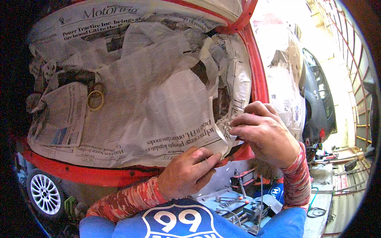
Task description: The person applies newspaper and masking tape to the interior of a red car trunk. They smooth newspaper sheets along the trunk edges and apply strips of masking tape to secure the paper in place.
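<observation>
Sheets of newspaper [123, 95] cover the opening of a red car body [79, 173], bunched in places and lying along its painted edge. My left hand [188, 170] is at the near edge of the paper, fingers bent together over the margin of a sheet. At the near right corner, my right hand [266, 131] has its fingers curled in a pinch by the folded newspaper; its fingertips are partly hidden. A ring of yellowish masking tape [95, 100] rests on the paper toward the left.
Below left stands a wheel with a silver rim [45, 193]. Tools lie on a grey-blue tray [222, 200] beneath my arms. Right of the red body are a paper-covered panel [283, 87] and a dark car [317, 95]. A green hose [313, 198] lies farther right.
</observation>
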